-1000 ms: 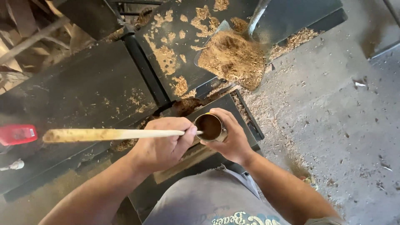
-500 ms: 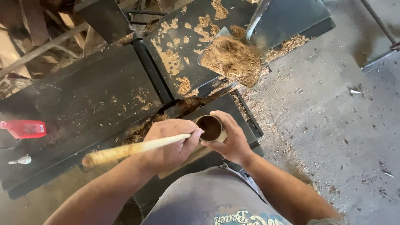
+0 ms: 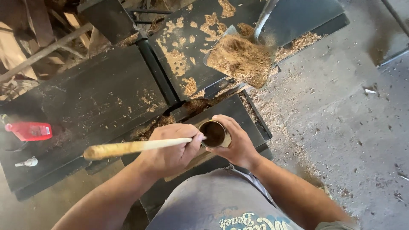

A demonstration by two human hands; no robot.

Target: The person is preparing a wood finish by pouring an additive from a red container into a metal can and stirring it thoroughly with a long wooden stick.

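The right hand is gripping a small round tin while the left hand, touching it, is clamping a wooden stick dipped inside.

I'm looking down on a grey concrete floor, scuffed and dusted with wood shavings — daylight falls across it from the right. A black machine table fills the left, flecked with chips, and a heap of sawdust sits on its upper section. A red bottle rests at the left edge — timber offcuts are stacked behind.
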